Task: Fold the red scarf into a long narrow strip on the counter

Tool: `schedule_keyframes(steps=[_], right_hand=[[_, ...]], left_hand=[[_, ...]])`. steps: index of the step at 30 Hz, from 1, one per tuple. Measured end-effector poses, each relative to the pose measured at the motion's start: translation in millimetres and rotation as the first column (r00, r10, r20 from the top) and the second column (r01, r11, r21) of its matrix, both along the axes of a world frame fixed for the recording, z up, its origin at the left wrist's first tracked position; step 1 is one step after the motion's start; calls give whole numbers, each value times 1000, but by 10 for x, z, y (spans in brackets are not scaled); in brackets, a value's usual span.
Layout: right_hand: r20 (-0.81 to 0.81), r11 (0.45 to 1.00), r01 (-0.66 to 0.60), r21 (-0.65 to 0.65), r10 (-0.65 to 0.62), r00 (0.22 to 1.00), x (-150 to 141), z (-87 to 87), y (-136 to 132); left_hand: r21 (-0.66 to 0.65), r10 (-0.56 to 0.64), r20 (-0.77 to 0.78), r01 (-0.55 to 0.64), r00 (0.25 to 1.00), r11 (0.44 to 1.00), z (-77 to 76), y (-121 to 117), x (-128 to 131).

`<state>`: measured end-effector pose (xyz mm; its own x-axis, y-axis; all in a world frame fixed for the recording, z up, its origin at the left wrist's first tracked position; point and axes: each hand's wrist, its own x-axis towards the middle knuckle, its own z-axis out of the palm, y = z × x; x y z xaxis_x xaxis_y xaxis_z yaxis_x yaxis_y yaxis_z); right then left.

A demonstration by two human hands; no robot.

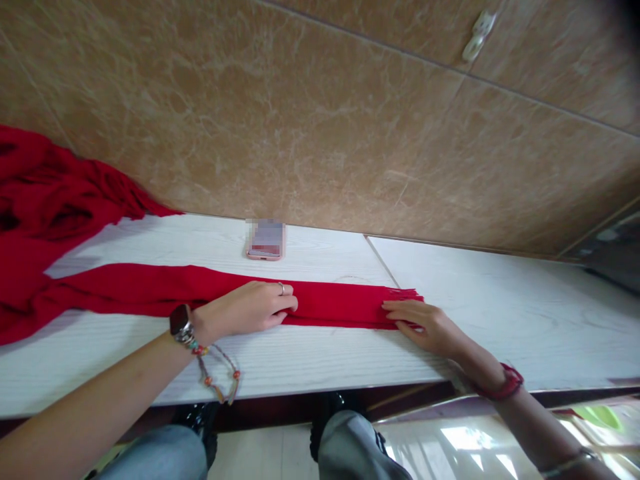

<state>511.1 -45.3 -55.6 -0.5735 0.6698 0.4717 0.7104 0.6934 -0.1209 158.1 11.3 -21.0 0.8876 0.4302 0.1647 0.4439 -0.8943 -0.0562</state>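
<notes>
A long red scarf lies in a narrow folded strip along the white wood-grain counter, its fringed end towards the right. Near the middle of the strip, my left hand rests with curled fingers and thumb closed on the cloth by its lower edge. It wears a ring, with a watch and a beaded bracelet at the wrist. At the fringed end, my right hand lies with fingers stretched over the fabric and thumb apart. The cloth under both palms is hidden.
More red fabric is heaped at the far left, joined to the strip. A phone lies behind the scarf, against the brown marbled wall. A white socket is mounted on the wall. My knees are below the counter's front edge.
</notes>
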Motion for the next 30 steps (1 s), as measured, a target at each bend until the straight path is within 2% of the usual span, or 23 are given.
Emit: schedule_keyframes(steps=[3, 6, 10, 12, 13, 15, 17, 19, 24, 28, 30], right_hand=[[-14, 997, 78, -1, -78, 997, -2, -36, 12], [-10, 977, 209, -31, -209, 978, 32, -11, 121], [-38, 943, 333, -24, -333, 942, 98, 141, 253], [-84, 940, 341, 24, -338, 937, 114, 221, 234], [-100, 945, 324, 47, -318, 943, 116, 248, 201], [-92, 966, 247, 72, -240, 966, 113, 261, 105], [-29, 987, 148, 65, -146, 989, 107, 212, 2], [54, 995, 87, 47, -90, 994, 108, 121, -75], [119, 988, 121, 91, -132, 984, 153, -60, -108], [68, 973, 164, 162, -177, 982, 208, -23, -93], [43, 967, 176, 184, -186, 982, 239, 3, -109]], left_hand=[[19, 24, 23, -25, 999, 1000, -19, 37, 12], [78, 139, 86, -146, 987, 986, -32, 121, -10], [139, 258, 110, -272, 960, 952, 14, 221, -105], [154, 281, 198, -313, 939, 937, 57, 225, -149], [148, 268, 242, -309, 932, 939, 76, 214, -164], [91, 179, 242, -206, 954, 974, 94, 177, -173], [-23, 55, 144, -52, 988, 998, 86, 132, -159], [-124, -14, 72, 22, 997, 992, 60, 93, -134], [-172, -10, 95, 26, 995, 985, 29, 92, -114], [-112, -4, 271, 36, 963, 993, 79, 117, -131], [-148, -36, 285, 81, 958, 986, 105, 93, -122]])
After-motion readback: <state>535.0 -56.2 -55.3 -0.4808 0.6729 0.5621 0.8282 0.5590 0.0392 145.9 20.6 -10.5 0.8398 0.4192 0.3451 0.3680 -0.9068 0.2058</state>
